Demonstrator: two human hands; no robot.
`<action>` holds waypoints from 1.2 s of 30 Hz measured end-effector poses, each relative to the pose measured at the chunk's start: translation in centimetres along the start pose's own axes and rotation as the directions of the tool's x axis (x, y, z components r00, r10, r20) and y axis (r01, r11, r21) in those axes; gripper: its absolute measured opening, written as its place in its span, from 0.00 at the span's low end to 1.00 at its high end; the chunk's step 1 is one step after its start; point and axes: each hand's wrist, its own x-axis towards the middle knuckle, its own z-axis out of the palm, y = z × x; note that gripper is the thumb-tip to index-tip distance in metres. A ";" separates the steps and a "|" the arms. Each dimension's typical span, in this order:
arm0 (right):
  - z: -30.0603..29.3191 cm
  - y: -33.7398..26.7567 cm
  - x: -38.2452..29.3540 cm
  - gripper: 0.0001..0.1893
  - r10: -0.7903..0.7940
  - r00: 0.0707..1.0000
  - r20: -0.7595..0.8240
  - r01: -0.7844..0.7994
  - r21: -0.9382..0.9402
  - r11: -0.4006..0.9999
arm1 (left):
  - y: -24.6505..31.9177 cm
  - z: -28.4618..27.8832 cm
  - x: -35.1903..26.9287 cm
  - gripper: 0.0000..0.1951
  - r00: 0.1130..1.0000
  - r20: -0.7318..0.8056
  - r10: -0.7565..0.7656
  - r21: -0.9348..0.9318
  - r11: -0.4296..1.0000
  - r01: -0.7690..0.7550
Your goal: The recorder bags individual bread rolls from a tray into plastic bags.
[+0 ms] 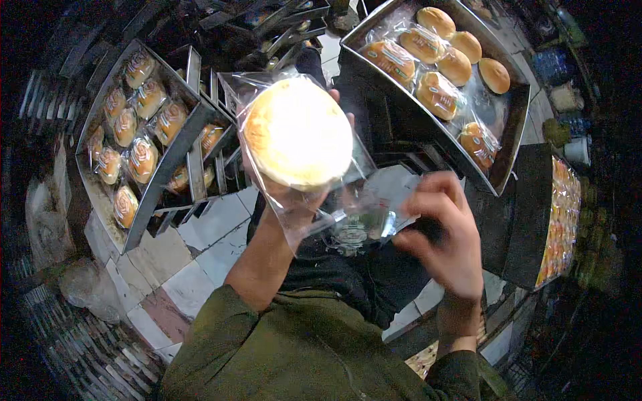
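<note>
A round bread bun (298,133), brightly lit and partly washed out, lies in or on clear plastic film in front of me. My left hand (291,193) holds it from beneath, mostly hidden by the bun. Below the bun spreads a clear plastic bag (351,230) bearing print. At its right edge is my right hand (441,230), blurred, with thumb and fingers near the film; whether they pinch it I cannot tell.
At the upper right a metal tray (426,118) holds loose and bagged buns. Another metal tray (168,170) with bagged buns stands at the left on stacked trays. A dark crate (521,215) of wrapped goods sits at the right. Tiled floor (215,250) shows below.
</note>
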 end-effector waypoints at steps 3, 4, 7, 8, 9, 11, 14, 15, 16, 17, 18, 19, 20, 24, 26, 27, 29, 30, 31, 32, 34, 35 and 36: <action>1.9 2.7 2.2 0.14 -0.201 0.971 -0.125 0.132 -0.421 0.897 | 0.0 0.2 0.5 0.35 0.999 -0.050 -0.004 0.037 0.999 0.006; 2.2 3.4 2.3 0.14 -0.304 0.950 -0.075 0.216 -0.545 0.810 | 0.0 0.4 0.4 0.33 0.998 -0.046 -0.052 0.030 0.998 0.053; 3.2 4.0 2.8 0.14 -0.475 0.874 0.101 0.415 -0.661 0.624 | -0.2 1.1 -0.1 0.34 0.970 -0.238 0.044 0.232 0.973 0.013; 3.5 3.9 2.7 0.14 -0.433 0.885 0.173 0.452 -0.547 0.705 | -0.3 0.5 -0.2 0.34 0.994 -0.101 0.050 0.185 0.982 -0.031; 3.7 3.8 2.7 0.15 -0.400 0.882 0.248 0.470 -0.423 0.775 | -0.1 0.5 -0.1 0.34 0.994 -0.097 0.050 0.183 0.983 -0.031; 3.5 2.2 1.8 0.13 -0.363 0.868 0.338 0.477 -0.368 0.798 | 0.2 0.7 0.1 0.35 0.988 -0.121 0.098 0.167 0.983 -0.077; 2.4 0.8 1.4 0.12 0.011 0.994 -0.108 -0.008 0.028 1.000 | 0.6 1.0 -0.1 0.38 0.998 0.060 -0.025 0.007 1.000 0.025; 2.5 1.1 1.0 0.12 0.008 0.994 -0.113 -0.005 0.022 1.000 | 0.4 1.3 -0.1 0.39 0.997 0.072 -0.023 0.051 0.999 0.019; 2.6 2.2 0.5 0.13 0.076 0.997 -0.029 -0.066 0.251 0.966 | 0.4 1.4 0.2 0.42 0.988 0.107 -0.115 0.049 0.993 0.110; 2.8 3.0 0.1 0.14 0.120 0.990 0.069 -0.138 0.462 0.876 | 0.1 1.7 0.2 0.42 0.986 0.113 -0.123 0.044 0.992 0.119; 3.0 3.3 0.2 0.14 -0.046 0.999 -0.013 0.048 0.250 0.967 | -0.1 2.0 0.1 0.43 0.987 0.115 -0.110 0.024 0.994 0.108; 3.2 2.9 0.2 0.14 -0.051 0.999 -0.014 0.053 0.249 0.967 | -0.3 2.4 0.1 0.44 0.988 0.117 -0.096 0.004 0.995 0.097; 3.3 2.2 0.3 0.13 -0.118 0.992 -0.031 0.119 0.035 0.992 | -0.6 2.7 0.0 0.46 0.999 0.022 -0.050 0.007 0.999 0.050; 3.6 1.6 0.3 0.12 -0.317 0.947 0.041 0.284 -0.566 0.774 | -0.5 2.8 -1.0 0.46 0.984 0.082 -0.160 -0.004 0.987 0.161; 3.8 1.5 0.2 0.10 -0.303 0.952 0.047 0.247 -0.704 0.666 | -0.3 2.6 -1.1 0.45 0.982 0.047 -0.183 0.049 0.982 0.180; 3.7 1.2 0.1 0.10 -0.302 0.952 0.047 0.246 -0.705 0.665 | -0.2 2.3 -1.1 0.45 0.979 0.006 -0.202 0.099 0.975 0.200; 3.3 0.1 0.0 0.10 -0.071 0.996 0.059 0.091 -0.523 0.847 | -0.4 1.1 -0.9 0.42 0.978 -0.010 -0.208 0.060 0.976 0.208; 2.7 -0.1 -0.5 0.06 -0.050 0.967 0.252 0.115 -0.251 0.961 | -0.1 0.4 -0.7 0.40 0.990 -0.041 -0.136 0.044 0.989 0.138; 2.5 0.2 -1.6 0.04 -0.110 0.724 0.681 0.198 -0.053 0.979 | 0.8 -0.4 -0.7 0.38 0.996 -0.076 -0.040 0.046 0.998 0.043; 1.4 -5.2 0.7 0.06 0.281 0.165 0.945 -0.121 -0.264 0.957 | 2.0 -0.8 -0.6 0.36 0.991 -0.118 0.059 0.048 0.997 -0.054; 0.5 -1.7 -2.6 0.06 0.100 0.397 0.912 -0.009 -0.106 0.994 | 3.9 -0.6 0.1 0.37 1.000 -0.019 -0.020 -0.086 0.996 0.018; 0.0 -0.5 -3.9 0.07 -0.099 0.594 0.798 0.130 0.026 0.991 | 3.8 -0.5 0.4 0.38 0.997 -0.070 -0.019 -0.048 0.999 0.016; -1.6 -1.4 -0.8 0.07 -0.196 0.800 0.568 0.286 -0.074 0.955 | 3.0 -0.8 0.2 0.38 0.997 -0.011 -0.077 -0.074 0.994 0.076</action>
